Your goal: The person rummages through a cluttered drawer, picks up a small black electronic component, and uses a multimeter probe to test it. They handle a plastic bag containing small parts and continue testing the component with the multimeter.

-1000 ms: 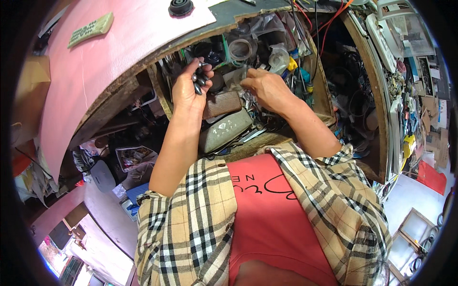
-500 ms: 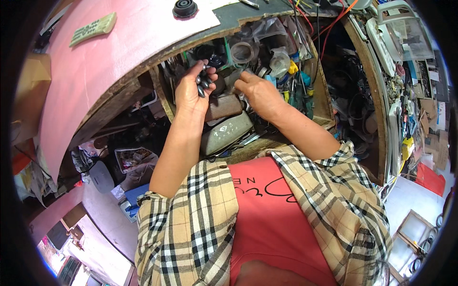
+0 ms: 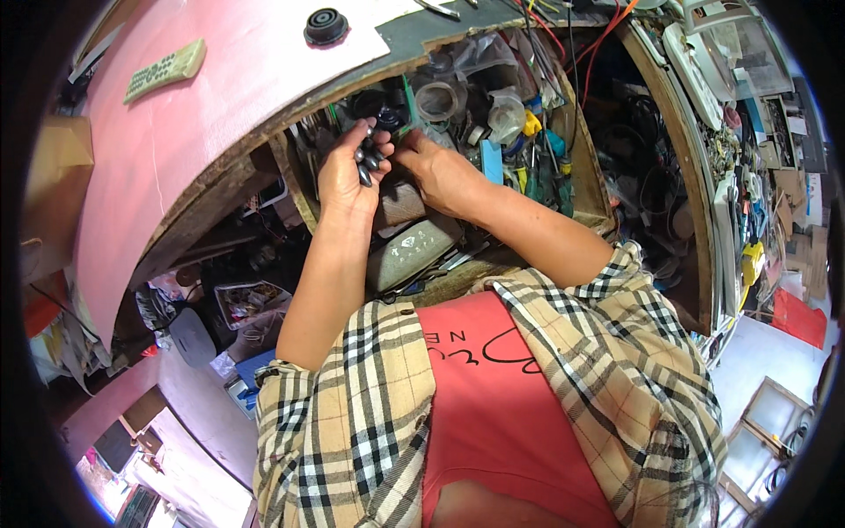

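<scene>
In an open wooden drawer full of odds and ends, my left hand [image 3: 345,180] is turned palm up and closed around several small glossy black rounded pieces [image 3: 368,160]. Their exact kind I cannot make out. Close beside it on the right, my right hand [image 3: 442,174] reaches over the drawer with its fingers bent together. Its fingertips point toward the left hand, and whatever they pinch is hidden. Below the hands lie a brown case [image 3: 400,204] and a grey-green case [image 3: 412,253]. A light blue card [image 3: 491,162] stands just past the right hand.
Clear plastic cups [image 3: 438,101] and screwdrivers [image 3: 539,180] crowd the drawer. On the pink tabletop above sit a remote control [image 3: 165,70] and a round black rubber part [image 3: 326,26]. Dark cables fill the compartment at right, and red wires [image 3: 591,53] hang over its edge.
My right hand has moved left, closer to my left hand, uncovering more of the blue card. My left hand still holds the black pieces. The whole view has shifted slightly.
</scene>
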